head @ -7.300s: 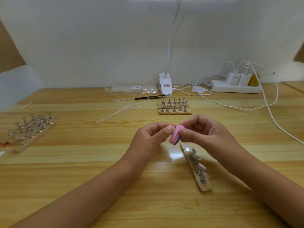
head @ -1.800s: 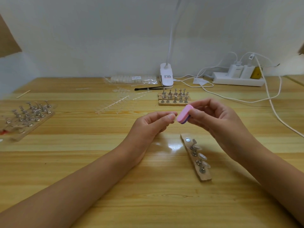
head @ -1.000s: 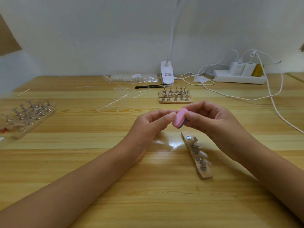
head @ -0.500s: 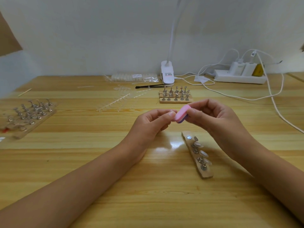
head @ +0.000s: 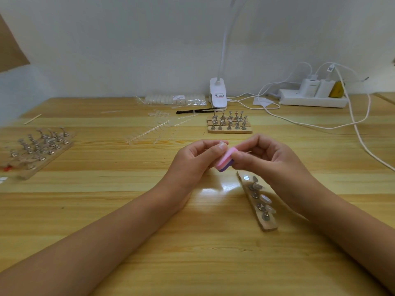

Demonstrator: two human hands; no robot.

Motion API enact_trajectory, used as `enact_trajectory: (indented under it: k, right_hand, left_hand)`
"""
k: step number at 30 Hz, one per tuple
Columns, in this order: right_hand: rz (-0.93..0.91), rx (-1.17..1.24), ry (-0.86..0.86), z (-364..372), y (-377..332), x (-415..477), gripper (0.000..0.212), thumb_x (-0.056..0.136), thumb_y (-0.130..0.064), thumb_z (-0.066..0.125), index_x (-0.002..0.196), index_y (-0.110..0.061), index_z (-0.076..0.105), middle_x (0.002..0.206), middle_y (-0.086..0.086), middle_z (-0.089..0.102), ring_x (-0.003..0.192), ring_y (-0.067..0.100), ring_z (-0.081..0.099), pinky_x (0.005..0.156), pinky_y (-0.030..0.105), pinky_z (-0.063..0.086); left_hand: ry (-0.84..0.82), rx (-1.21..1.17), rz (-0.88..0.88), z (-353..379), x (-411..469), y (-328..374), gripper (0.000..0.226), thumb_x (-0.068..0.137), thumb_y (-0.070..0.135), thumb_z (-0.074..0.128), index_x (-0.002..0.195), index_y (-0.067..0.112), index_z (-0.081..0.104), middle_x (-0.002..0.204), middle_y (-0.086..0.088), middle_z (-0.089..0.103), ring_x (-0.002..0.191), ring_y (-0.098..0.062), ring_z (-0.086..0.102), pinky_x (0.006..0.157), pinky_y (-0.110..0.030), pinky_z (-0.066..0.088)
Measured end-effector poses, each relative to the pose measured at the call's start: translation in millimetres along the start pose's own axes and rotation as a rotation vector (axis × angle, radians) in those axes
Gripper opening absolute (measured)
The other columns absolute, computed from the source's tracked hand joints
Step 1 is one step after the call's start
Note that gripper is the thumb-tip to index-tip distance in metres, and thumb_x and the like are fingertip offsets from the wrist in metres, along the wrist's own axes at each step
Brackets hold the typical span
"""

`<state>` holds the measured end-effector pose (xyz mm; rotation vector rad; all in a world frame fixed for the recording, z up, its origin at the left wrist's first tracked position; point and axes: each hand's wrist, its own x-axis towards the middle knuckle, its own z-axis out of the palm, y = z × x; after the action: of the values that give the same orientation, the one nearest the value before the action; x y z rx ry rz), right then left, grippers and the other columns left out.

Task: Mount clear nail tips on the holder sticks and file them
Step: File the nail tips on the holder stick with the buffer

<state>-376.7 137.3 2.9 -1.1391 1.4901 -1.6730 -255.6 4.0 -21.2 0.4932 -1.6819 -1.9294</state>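
Light wooden table (head: 85, 210), with a bright glare spot near the middle. Behind it, plain white wall (head: 128, 50). At the back edge, white clip base of a lamp (head: 218, 96), with the lamp neck (head: 227, 33) rising out of view at the top. To the right, small white card (head: 261, 101), then white power strip (head: 299, 101) with two white chargers (head: 310, 87) and a yellow plug (head: 336, 89) in it. White cables (head: 299, 122) looping from there over the table toward the right edge. Just left of the clip base, thin black tool (head: 192, 111) lying flat. Far left, thin wooden stick (head: 32, 119). Above it, brown cardboard (head: 10, 50) in the corner. At the left edge, small red bit (head: 7, 167), too blurred to name.
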Motion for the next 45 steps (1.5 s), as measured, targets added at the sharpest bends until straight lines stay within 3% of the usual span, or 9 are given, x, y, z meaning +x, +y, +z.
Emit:
enact_trajectory:
  k: [9, 15, 19, 21, 25, 30, 36, 39, 45]
  right_hand:
    - [-0.059, 0.338, 0.345, -30, -9, 13, 0.012, 0.085, -0.019, 0.065, 0.095, -0.014, 0.062, 0.087, 0.000, 0.076, 0.087, 0.009, 0.071, 0.079, 0.016, 0.054]
    - [0.027, 0.361, 0.340, -28, 1, 17, 0.012, 0.083, -0.019, 0.067, 0.094, -0.014, 0.064, 0.089, 0.003, 0.076, 0.084, 0.010, 0.071, 0.075, 0.018, 0.055]
    - [0.070, 0.356, 0.309, -30, 3, 19, 0.020, 0.077, -0.024, 0.070, 0.094, -0.015, 0.064, 0.091, 0.004, 0.076, 0.081, 0.010, 0.071, 0.070, 0.018, 0.055]
    - [0.085, 0.337, 0.296, -30, 4, 19, 0.025, 0.075, -0.027, 0.072, 0.096, -0.015, 0.064, 0.090, 0.002, 0.076, 0.079, 0.009, 0.071, 0.068, 0.018, 0.055]
    - [0.098, 0.312, 0.294, -31, 5, 20, 0.028, 0.075, -0.028, 0.072, 0.099, -0.015, 0.065, 0.090, 0.001, 0.075, 0.079, 0.009, 0.070, 0.068, 0.018, 0.055]
    - [0.104, 0.293, 0.284, -29, 6, 21, 0.021, 0.082, -0.025, 0.071, 0.099, -0.015, 0.066, 0.090, 0.000, 0.074, 0.077, 0.008, 0.070, 0.067, 0.018, 0.055]
    - [0.099, 0.292, 0.306, -32, 4, 20, 0.021, 0.079, -0.026, 0.072, 0.097, -0.016, 0.066, 0.088, 0.000, 0.074, 0.076, 0.008, 0.069, 0.066, 0.018, 0.055]
    - [0.098, 0.287, 0.329, -36, 2, 20, 0.017, 0.084, -0.026, 0.070, 0.098, -0.017, 0.066, 0.088, -0.001, 0.073, 0.076, 0.007, 0.068, 0.066, 0.018, 0.055]
    - [0.089, 0.283, 0.341, -42, 0, 21, 0.016, 0.086, -0.026, 0.069, 0.099, -0.018, 0.066, 0.088, -0.002, 0.072, 0.075, 0.006, 0.067, 0.065, 0.018, 0.054]
  left_hand:
    - [-0.038, 0.094, 0.038, 0, -1, 0, 0.023, 0.083, 0.035, 0.072, 0.105, 0.030, 0.074, 0.100, 0.004, 0.076, 0.095, -0.002, 0.066, 0.092, -0.026, 0.046]
    - [-0.105, 0.323, 0.082, 9, -7, 0, 0.008, 0.096, 0.030, 0.061, 0.098, 0.024, 0.066, 0.096, 0.007, 0.076, 0.091, 0.000, 0.068, 0.079, -0.012, 0.048]
    - [-0.104, 0.470, 0.068, 16, -4, -2, 0.009, 0.093, 0.036, 0.064, 0.092, 0.028, 0.066, 0.100, -0.005, 0.071, 0.089, -0.020, 0.067, 0.077, -0.033, 0.054]
    - [-0.091, 0.513, 0.056, 21, -3, -3, 0.006, 0.091, 0.038, 0.066, 0.088, 0.034, 0.066, 0.108, 0.001, 0.065, 0.083, -0.010, 0.063, 0.072, -0.027, 0.050]
    - [-0.067, 0.608, 0.051, 28, -1, -7, 0.006, 0.088, 0.044, 0.067, 0.085, 0.039, 0.068, 0.113, 0.015, 0.056, 0.117, -0.011, 0.053, 0.101, -0.035, 0.046]
    - [-0.056, 0.651, 0.059, 31, -2, -6, 0.018, 0.088, 0.047, 0.066, 0.086, 0.031, 0.073, 0.110, 0.017, 0.058, 0.121, -0.010, 0.046, 0.107, -0.041, 0.040]
    - [-0.052, 0.638, 0.102, 31, -7, -2, 0.011, 0.096, 0.037, 0.056, 0.099, 0.040, 0.066, 0.115, 0.020, 0.053, 0.123, -0.008, 0.043, 0.094, -0.020, 0.041]
    - [-0.046, 0.653, 0.266, 25, -16, 1, 0.021, 0.094, 0.019, 0.059, 0.099, 0.038, 0.064, 0.112, 0.018, 0.053, 0.117, -0.006, 0.047, 0.095, -0.019, 0.040]
    - [-0.036, 1.289, 0.884, 19, -26, -1, 0.021, 0.088, 0.030, 0.062, 0.104, 0.023, 0.073, 0.098, 0.003, 0.060, 0.093, -0.015, 0.043, 0.082, -0.028, 0.044]
